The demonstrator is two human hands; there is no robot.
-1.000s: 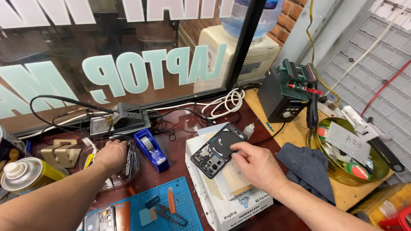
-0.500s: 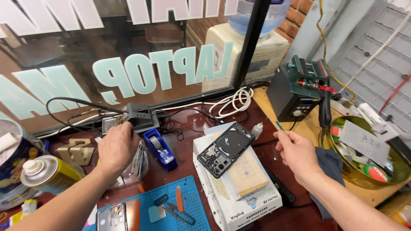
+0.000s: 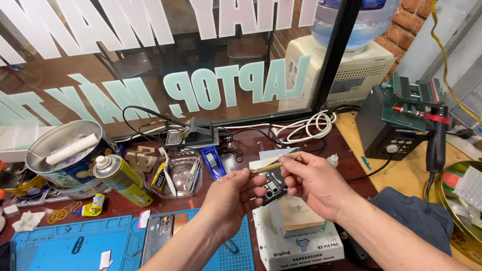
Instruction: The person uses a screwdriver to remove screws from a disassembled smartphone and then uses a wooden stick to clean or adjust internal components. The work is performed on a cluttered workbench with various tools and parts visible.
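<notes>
While both hands met above the dark opened phone (image 3: pixel 273 188), a thin wooden-handled tool (image 3: pixel 273 166) lay pinched between them. The left hand (image 3: pixel 232 196) gripped its near-left end in closed fingers; the right hand (image 3: pixel 309 181) held its far-right tip between thumb and forefinger.

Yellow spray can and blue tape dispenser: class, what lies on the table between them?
In the head view, a clear plastic tray of small tools lies between the yellow spray can and the blue tape dispenser.

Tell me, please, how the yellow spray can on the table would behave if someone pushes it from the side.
The yellow spray can is tall and narrow and appears to lean already, so a push near its top would probably tip it. Its round body would then likely roll toward the clear plastic dish beside it. The smooth metal skin may feel slippery.
</notes>
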